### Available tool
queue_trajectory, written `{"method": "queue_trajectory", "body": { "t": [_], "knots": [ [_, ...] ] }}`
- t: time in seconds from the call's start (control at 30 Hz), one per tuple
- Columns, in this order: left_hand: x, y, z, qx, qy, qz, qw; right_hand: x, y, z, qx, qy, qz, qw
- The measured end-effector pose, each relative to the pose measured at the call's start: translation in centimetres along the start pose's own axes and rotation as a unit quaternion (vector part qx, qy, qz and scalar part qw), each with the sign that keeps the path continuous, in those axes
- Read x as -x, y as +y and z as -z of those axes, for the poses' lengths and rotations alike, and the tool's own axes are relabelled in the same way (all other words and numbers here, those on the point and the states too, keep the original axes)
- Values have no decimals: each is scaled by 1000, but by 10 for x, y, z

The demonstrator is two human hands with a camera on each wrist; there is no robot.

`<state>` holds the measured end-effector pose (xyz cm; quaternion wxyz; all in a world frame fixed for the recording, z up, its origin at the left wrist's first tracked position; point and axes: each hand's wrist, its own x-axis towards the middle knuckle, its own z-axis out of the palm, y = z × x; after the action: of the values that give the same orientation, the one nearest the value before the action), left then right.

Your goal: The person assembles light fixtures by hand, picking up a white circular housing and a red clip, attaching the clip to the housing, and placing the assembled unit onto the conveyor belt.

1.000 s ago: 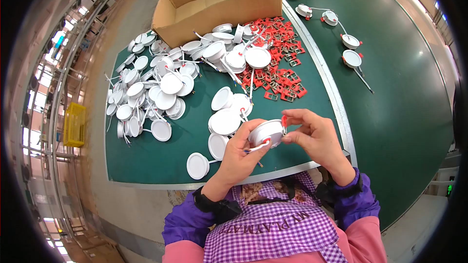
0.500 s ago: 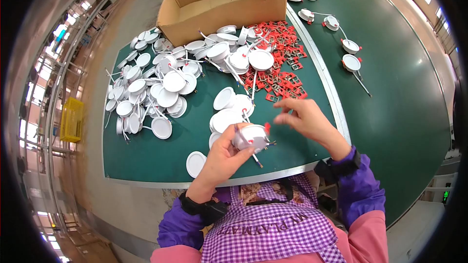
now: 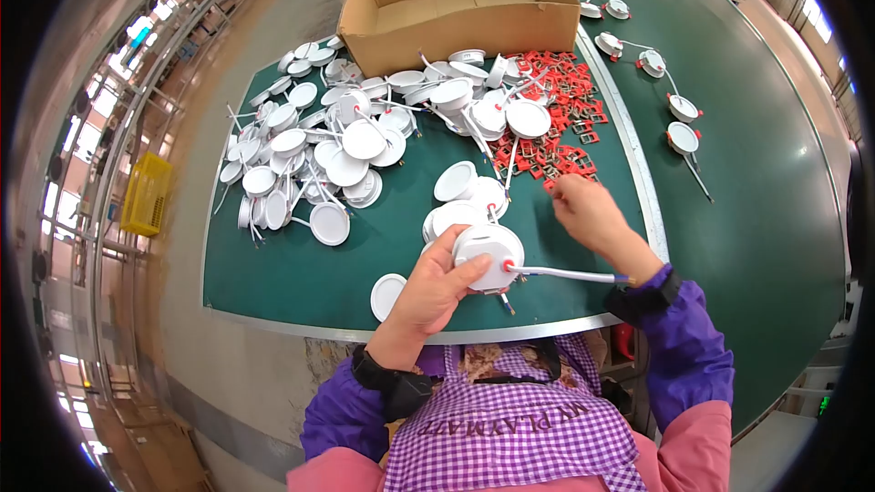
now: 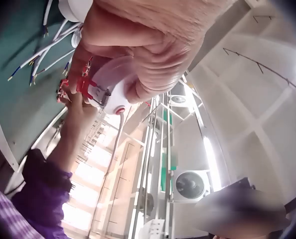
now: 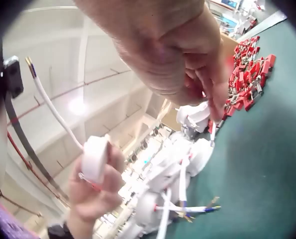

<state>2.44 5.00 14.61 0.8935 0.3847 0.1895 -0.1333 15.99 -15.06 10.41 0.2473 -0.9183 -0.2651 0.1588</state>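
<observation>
The left hand grips a round white lamp by its edge, thumb across its back; its white cable points right. In the left wrist view a red clip with a spring sits on the lamp's side. The right hand is at the near edge of the pile of red clips, fingers bent downward. A bit of red shows at its fingertips, and in the left wrist view a red clip is between its fingers.
White lamps lie heaped on the left of the green table, others just beyond the left hand. A cardboard box stands behind. Along the right-hand green surface runs a row of lamps with red clips.
The right hand has left the lamp and reached the red clips. In the left hand the lamp has turned, its back and cable now facing up and right. The head view has shifted.
</observation>
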Motion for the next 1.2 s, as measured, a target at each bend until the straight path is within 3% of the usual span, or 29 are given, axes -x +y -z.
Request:
{"method": "queue_trajectory", "body": {
  "t": [0.07,0.1,0.2,0.3,0.4,0.43,0.57,0.9,1.1,1.17,1.2],
  "knots": [
    [-1,-4,1,-78,-7,5,997,4,-3,19,-211,-52,-81,973],
    [-2,-4,0,-76,-8,6,997,7,-5,27,-333,-57,-103,936],
    [-6,-3,-5,-134,-10,41,990,13,-18,47,-432,-36,-110,895],
    [-11,-13,-10,-148,1,28,989,29,-42,45,-353,-16,-69,933],
    [-16,-21,-15,-151,11,-32,988,47,-60,33,-225,63,22,972],
    [-17,-23,-15,-179,12,-53,982,50,-64,31,-169,89,63,980],
    [-18,-24,-19,-247,21,-106,963,59,-68,19,-147,136,85,976],
    [-16,-19,-25,-328,9,-97,940,68,-70,14,-120,145,70,980],
    [-14,-17,-21,-353,-35,-58,933,71,-63,11,-171,159,80,969],
    [-11,-19,-21,-325,-55,-33,943,73,-62,18,-276,105,-50,954],
    [-10,-22,-22,-318,-59,-51,945,74,-60,23,-298,88,-47,949]
  ]
}}
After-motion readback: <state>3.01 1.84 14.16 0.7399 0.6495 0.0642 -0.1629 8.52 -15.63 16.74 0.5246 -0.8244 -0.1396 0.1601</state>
